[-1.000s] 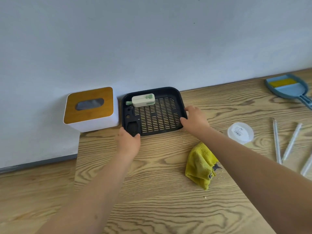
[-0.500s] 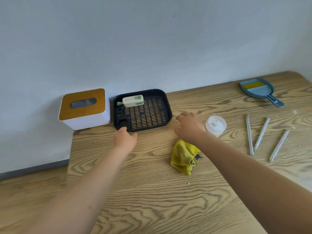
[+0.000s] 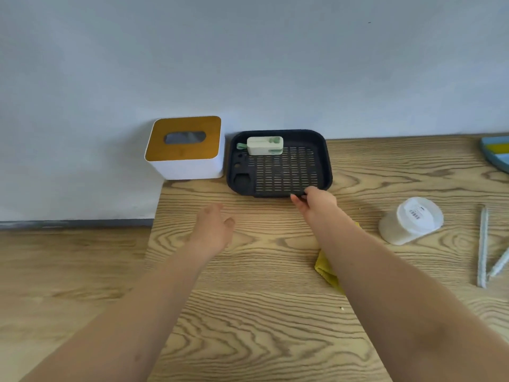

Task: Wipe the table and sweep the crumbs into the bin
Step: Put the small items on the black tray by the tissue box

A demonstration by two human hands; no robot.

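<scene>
A black slotted tray (image 3: 279,164) sits on the wooden table (image 3: 248,312) against the wall, and in its far left corner lies a small white-and-green case (image 3: 265,145), long axis running left to right along the tray's back rim; the rest of the tray's grid is bare. Just to the left of the tray, touching or nearly so, stands a white tissue box (image 3: 185,148) with a wood-coloured top and an oval slot (what is inside the slot is too dim to tell). The right hand (image 3: 316,201) has its grip clamped on the tray's near rim, toward the right corner, fingers curled over the edge. The left hand (image 3: 213,228) hovers above the table near the tray's front left, fingers relaxed and apart, holding nothing. The yellow cloth (image 3: 327,271) lies crumpled on the table under the right forearm, which hides most of it, so its long axis cannot be made out. A few pale crumbs (image 3: 341,308) dot the wood near it. To the right, an upturned white tub (image 3: 410,220) leans tilted, base with a label facing up. Beyond it lie thin pale sticks (image 3: 482,246), one pointing away from the viewer, another angled. A blue dustpan (image 3: 497,153) shows at the right edge, cut off by the frame.
</scene>
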